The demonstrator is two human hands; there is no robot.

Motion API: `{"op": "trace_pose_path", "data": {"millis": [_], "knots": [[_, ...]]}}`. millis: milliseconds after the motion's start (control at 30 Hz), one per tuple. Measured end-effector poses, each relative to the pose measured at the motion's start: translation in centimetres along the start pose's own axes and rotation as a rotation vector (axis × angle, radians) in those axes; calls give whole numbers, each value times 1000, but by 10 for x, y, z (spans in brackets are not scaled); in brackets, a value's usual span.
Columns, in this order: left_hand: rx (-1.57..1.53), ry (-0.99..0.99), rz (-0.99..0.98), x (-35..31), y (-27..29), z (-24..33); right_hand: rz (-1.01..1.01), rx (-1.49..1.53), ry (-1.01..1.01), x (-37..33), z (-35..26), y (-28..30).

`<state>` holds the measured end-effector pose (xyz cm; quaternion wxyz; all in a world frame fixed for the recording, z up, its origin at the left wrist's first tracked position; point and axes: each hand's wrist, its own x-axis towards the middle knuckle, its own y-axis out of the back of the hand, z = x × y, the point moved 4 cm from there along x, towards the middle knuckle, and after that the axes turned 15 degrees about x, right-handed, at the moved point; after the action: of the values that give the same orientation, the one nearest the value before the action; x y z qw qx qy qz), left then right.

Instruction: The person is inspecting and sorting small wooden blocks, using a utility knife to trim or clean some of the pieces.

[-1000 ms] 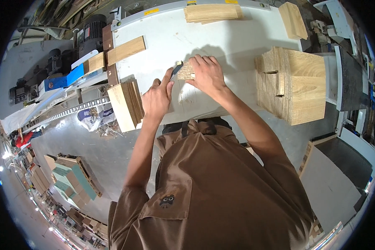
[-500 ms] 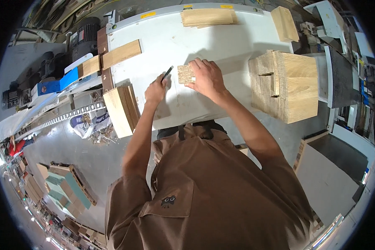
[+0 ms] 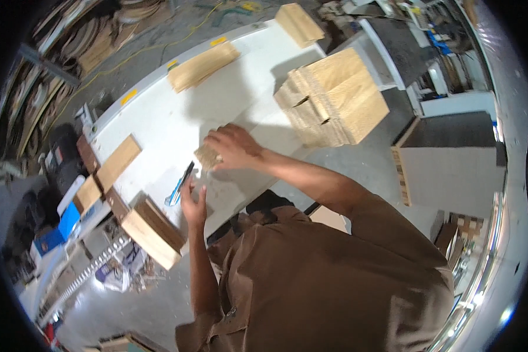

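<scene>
1 left hand (image 3: pixel 193 202) has loosened, thumb apart, by the knife (image 3: pixel 176 190); right hand (image 3: pixel 237 148) stays clamped on wood (image 3: pixel 205 158).

1. The left grip (image 3: pixel 193 204) loosens: its thumb now stands away from the fingers, where a closed fist wrapped the knife (image 3: pixel 176 190) before.
2. That knife now bares its blue-and-white handle beside the fingers (whether the hand still bears its weight cannot be told).
3. The view swings round, so the worktop (image 3: pixel 158 132) slants up rightward.
4. The floor stack (image 3: pixel 129 342) slips to the bottom edge, mostly cut off.
</scene>
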<state>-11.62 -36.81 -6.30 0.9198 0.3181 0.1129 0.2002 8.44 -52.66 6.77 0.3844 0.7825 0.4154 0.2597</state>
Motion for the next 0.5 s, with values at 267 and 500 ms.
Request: {"op": "trace_pose_path", "data": {"millis": [267,500], "knots": [[-466,-169,-312,32,64,32,-86,99,253,-24,-88,58],[-469,26,-1069,-8,27,14,-199,561,319,-43,-134,108]]}}
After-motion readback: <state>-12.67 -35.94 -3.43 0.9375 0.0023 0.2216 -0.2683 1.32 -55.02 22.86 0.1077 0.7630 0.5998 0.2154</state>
